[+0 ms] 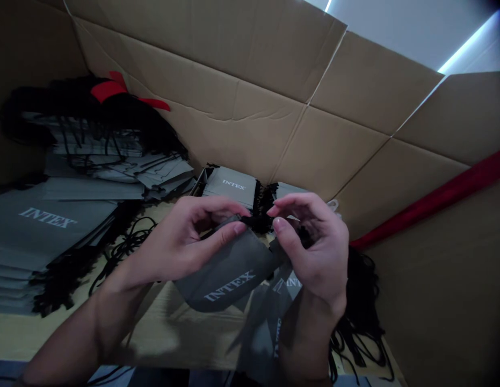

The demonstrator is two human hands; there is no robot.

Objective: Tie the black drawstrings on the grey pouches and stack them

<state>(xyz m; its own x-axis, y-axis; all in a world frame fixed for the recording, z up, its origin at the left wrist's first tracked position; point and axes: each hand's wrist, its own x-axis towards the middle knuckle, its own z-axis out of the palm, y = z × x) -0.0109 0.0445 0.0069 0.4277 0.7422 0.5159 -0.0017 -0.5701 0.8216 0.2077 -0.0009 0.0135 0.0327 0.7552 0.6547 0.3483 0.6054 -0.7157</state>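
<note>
A grey fabric pouch (pixel 233 269) printed with INTEX hangs tilted from my left hand (pixel 193 231), which is closed with its thumb on the pouch's top edge. A short bunch of black cord (pixel 258 222) spans the gap between both sets of fingertips. My right hand (pixel 316 252) is closed, thumb and forefinger pinching the cord's other end; its remaining fingers curl and are partly hidden. Below the right wrist are more grey INTEX pouches (pixel 255 336), partly covered by my forearm.
Stacked grey pouches (pixel 68 199) with black cords lie on the left, beneath a black bundle with a red band (pixel 108 90). Smaller piles (pixel 229 183) stand against the cardboard wall (pixel 233 97). Loose black cords (pixel 360 306) hang at the right, below a red strip (pixel 427 196).
</note>
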